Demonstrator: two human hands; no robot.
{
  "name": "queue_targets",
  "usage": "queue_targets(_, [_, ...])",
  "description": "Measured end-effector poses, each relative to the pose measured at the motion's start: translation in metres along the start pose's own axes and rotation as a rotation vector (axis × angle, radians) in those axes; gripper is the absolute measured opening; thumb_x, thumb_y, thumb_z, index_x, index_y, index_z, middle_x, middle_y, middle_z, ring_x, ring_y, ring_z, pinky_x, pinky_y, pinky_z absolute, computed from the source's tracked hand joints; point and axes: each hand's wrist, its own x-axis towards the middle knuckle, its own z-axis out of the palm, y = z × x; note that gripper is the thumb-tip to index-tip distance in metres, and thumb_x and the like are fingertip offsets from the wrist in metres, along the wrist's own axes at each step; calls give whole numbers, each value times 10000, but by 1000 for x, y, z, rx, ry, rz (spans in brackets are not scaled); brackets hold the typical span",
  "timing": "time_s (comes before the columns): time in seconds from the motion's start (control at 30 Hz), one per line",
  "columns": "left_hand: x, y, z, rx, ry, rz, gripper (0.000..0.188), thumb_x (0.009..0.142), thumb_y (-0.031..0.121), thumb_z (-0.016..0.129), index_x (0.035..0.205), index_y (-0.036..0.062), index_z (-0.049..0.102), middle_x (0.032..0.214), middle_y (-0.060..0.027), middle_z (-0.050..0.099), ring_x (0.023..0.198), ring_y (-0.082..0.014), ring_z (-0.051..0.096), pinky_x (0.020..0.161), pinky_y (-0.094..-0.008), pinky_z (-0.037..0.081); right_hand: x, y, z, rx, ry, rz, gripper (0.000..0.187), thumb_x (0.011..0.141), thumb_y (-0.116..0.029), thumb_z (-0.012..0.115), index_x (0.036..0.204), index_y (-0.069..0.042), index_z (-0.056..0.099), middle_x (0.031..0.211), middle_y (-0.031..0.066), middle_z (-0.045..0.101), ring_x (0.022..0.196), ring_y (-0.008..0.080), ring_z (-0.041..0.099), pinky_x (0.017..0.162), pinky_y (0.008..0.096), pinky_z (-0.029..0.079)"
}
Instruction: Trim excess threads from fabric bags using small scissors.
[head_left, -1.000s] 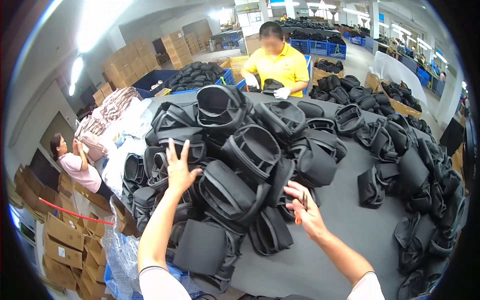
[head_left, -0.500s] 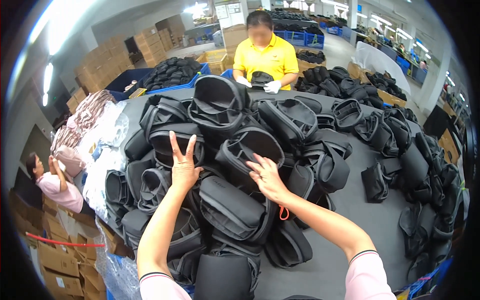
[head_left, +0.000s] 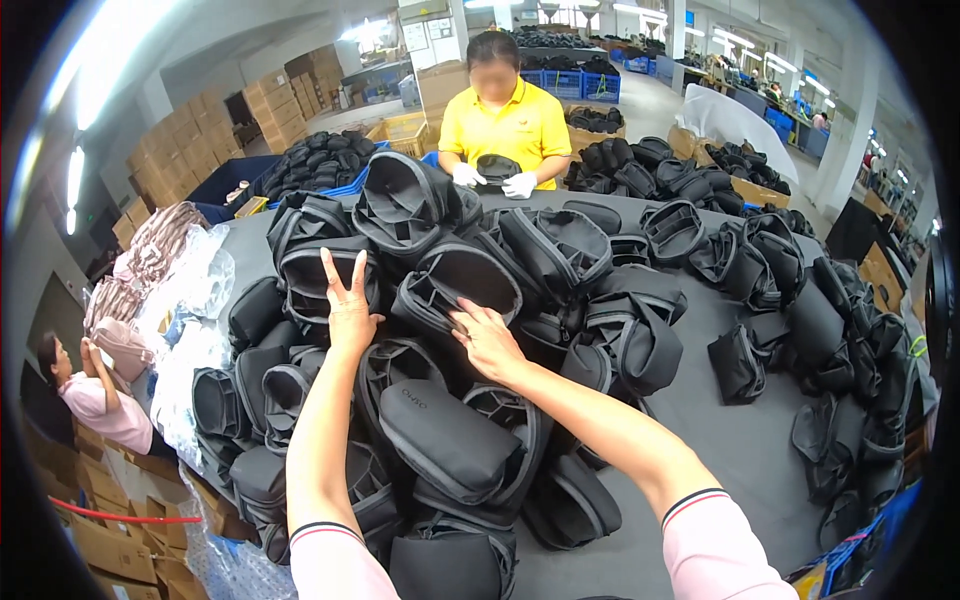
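1. The left hand [head_left: 348, 312], fingers spread and holding nothing, rests on the pile of black bags [head_left: 440, 400].
2. The right hand [head_left: 487, 340] reaches an open bag [head_left: 450, 285] at the pile's middle; whether it is gripping cannot be told.
3. This looks like picking a bag; next, a firm grip and lift.

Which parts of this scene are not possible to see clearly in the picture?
- Head view: right hand fingertips, hidden inside the open black bag.
- Head view: grey table near edge, cut off by the frame.
- Head view: co-worker's gloved hands hold a dark item too small to identify.
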Motion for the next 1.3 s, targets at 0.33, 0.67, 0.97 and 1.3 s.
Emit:
queue_targets(0.33, [42, -11, 31, 161, 19, -72, 1186, 521, 57, 829, 1428, 328, 114, 1475, -190, -133, 1136, -380, 441, 747, -380, 562, 45, 14, 24, -51, 17, -16, 358, 880, -243, 512, 1216, -120, 499, 1419, 47, 300, 1202, 349, 372, 900, 516, 422])
queue_targets(0.67, [52, -18, 2, 365, 70, 3, 915, 634, 348, 779, 1395, 260, 279, 1366, -167, 257, 953, -327, 511, 707, -397, 500, 52, 26, 9, -211, -141, -91, 356, 872, -275, 531, 1198, -132, 509, 1437, 47, 281, 1201, 353, 377, 923, 565, 375])
queue_targets(0.97, [2, -22, -75, 217, 126, 299, 484, 735, 429, 668, 1022, 55, 561, 992, -114, 496, 931, -289, 501, 736, -389, 421, -24, 4, -61, -35, -520, -228, 399, 908, -276, 494, 1283, -143, 477, 1402, 195, 320, 1277, 430, 295, 1035, 475, 305])
queue_targets(1.3, [-4, 1, 6, 480, -424, 266, 820, 618, 455, 754, 1332, 289, 386, 1426, -83, 311, 1320, -336, 268, 935, -714, 187, -5, 31, 2, -130, -529, -210, 409, 909, -310, 482, 1310, -236, 460, 1373, 165, 393, 1238, 437, 330, 1019, 504, 309])
